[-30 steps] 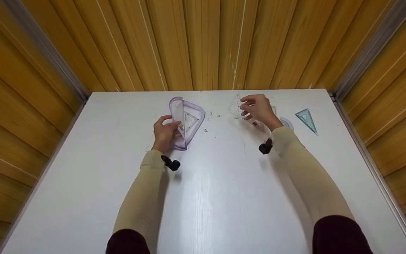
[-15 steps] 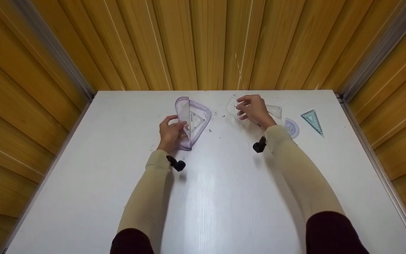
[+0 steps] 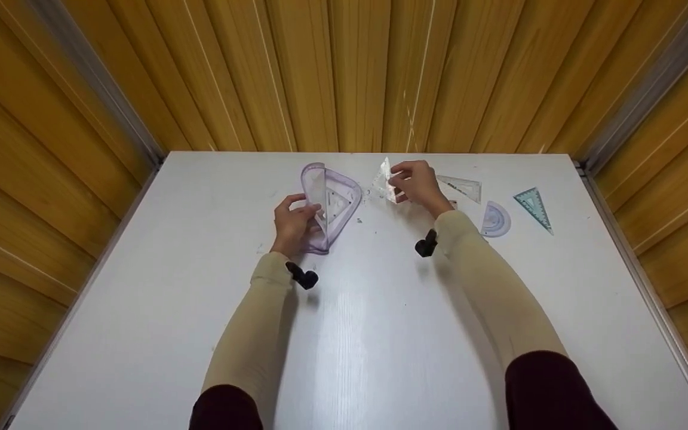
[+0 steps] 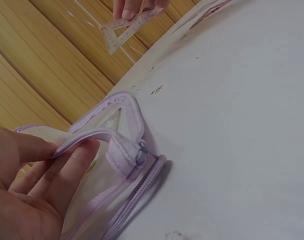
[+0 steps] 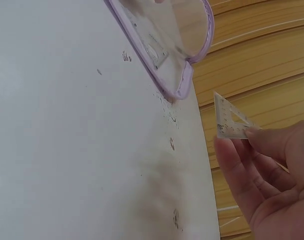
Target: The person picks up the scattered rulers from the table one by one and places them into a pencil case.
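Note:
My left hand (image 3: 291, 226) pinches the raised flap edge of a clear zip pouch (image 3: 356, 196) with purple trim; in the left wrist view, thumb and fingers grip its purple zip edge (image 4: 91, 134). The pouch gapes on its right side. Inside it lies a clear set square (image 3: 338, 204), partly behind the flap. To the right, my right hand (image 3: 418, 184) holds another clear set square (image 3: 384, 181) between thumb and fingertips, raised above the table. The right wrist view shows this small set square (image 5: 224, 120) with its triangular cutout, one corner pointing up.
Right of my right hand, a clear set square (image 3: 470, 189), a bluish protractor (image 3: 495, 220) and a teal set square (image 3: 534, 209) lie flat on the white table (image 3: 368, 322). Dark marks dot the tabletop by the pouch. A wood-plank wall (image 3: 356, 77) rises behind.
The right hand has moved left with its set square, closer to the pouch, uncovering the protractor and the clear set square on the table. My left hand keeps its hold on the flap.

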`<action>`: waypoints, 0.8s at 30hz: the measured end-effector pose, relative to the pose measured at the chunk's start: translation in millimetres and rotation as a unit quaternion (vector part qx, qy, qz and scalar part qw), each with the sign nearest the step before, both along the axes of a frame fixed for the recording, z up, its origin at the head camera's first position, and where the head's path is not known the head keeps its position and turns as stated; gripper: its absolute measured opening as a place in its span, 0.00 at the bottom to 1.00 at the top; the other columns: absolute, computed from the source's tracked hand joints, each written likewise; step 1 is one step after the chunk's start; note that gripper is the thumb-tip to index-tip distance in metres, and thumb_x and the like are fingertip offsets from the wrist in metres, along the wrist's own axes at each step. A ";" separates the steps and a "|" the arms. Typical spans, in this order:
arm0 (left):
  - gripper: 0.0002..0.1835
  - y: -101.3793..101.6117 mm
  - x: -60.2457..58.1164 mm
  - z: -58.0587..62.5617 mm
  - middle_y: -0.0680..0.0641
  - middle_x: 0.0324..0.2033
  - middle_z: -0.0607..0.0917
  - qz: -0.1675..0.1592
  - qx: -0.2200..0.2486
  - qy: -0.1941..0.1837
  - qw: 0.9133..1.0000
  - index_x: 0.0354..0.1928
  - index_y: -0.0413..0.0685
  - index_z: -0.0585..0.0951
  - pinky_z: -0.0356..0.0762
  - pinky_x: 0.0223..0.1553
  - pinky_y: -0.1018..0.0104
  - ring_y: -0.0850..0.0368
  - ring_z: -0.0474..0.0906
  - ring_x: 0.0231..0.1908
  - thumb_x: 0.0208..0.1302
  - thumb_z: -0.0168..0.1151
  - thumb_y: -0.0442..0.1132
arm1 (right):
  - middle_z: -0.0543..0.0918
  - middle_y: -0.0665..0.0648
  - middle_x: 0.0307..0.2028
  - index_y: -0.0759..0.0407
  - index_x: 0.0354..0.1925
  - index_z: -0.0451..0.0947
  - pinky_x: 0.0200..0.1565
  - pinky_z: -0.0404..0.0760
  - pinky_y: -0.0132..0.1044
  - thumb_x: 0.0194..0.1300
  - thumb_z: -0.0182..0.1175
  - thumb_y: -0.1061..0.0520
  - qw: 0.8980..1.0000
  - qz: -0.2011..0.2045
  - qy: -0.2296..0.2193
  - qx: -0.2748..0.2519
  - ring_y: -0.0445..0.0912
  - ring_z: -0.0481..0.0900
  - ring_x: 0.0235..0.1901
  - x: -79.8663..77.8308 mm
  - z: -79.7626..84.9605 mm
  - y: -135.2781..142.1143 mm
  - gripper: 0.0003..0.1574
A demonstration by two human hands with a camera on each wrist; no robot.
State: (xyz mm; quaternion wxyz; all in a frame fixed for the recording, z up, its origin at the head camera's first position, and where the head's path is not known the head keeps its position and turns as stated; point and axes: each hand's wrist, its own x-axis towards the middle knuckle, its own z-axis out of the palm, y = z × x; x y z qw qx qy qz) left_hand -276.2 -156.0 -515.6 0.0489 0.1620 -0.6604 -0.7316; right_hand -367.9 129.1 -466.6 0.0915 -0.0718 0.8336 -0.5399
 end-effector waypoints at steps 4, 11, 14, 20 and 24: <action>0.24 1.0 0.4 -0.5 0.37 0.43 0.89 -0.008 0.006 0.003 1.000 0.66 0.38 0.74 0.86 0.28 0.62 0.51 0.88 0.32 0.69 0.65 0.29 | 0.86 0.65 0.45 0.64 0.57 0.81 0.32 0.88 0.39 0.70 0.64 0.65 1.000 0.000 0.004 0.000 0.54 0.89 0.36 -0.8 -2.5 -9.7 0.18; 0.25 2.0 0.8 2.2 0.40 0.42 0.89 -0.008 0.002 -0.014 1.000 0.67 0.42 0.74 0.85 0.29 0.63 0.51 0.88 0.34 0.70 0.65 0.32 | 0.87 0.66 0.44 0.66 0.56 0.81 0.32 0.89 0.41 0.69 0.65 0.66 1.000 0.003 -0.005 -0.023 0.54 0.89 0.36 -4.6 -6.6 -29.9 0.17; 0.25 3.1 1.0 3.3 0.40 0.41 0.89 -0.005 -0.002 -0.019 1.000 0.67 0.42 0.75 0.86 0.29 0.63 0.50 0.88 0.33 0.70 0.66 0.32 | 0.87 0.65 0.44 0.65 0.55 0.81 0.32 0.89 0.40 0.69 0.66 0.66 0.999 0.002 -0.011 -0.030 0.53 0.89 0.35 -7.3 -9.1 -37.4 0.17; 0.25 7.0 1.3 3.9 0.40 0.41 0.90 -0.011 -0.009 -0.018 1.000 0.67 0.42 0.75 0.85 0.28 0.63 0.51 0.88 0.31 0.69 0.67 0.33 | 0.87 0.66 0.44 0.66 0.55 0.81 0.33 0.89 0.41 0.69 0.65 0.65 0.999 0.001 -0.021 -0.036 0.51 0.89 0.33 -10.7 -14.2 -49.8 0.17; 0.24 6.9 1.4 4.0 0.39 0.41 0.90 -0.010 -0.008 -0.011 1.000 0.66 0.41 0.75 0.84 0.27 0.64 0.52 0.87 0.30 0.70 0.66 0.32 | 0.86 0.66 0.44 0.68 0.57 0.80 0.34 0.89 0.41 0.69 0.65 0.65 0.999 0.004 -0.031 -0.029 0.50 0.89 0.31 -10.8 -15.7 -59.3 0.19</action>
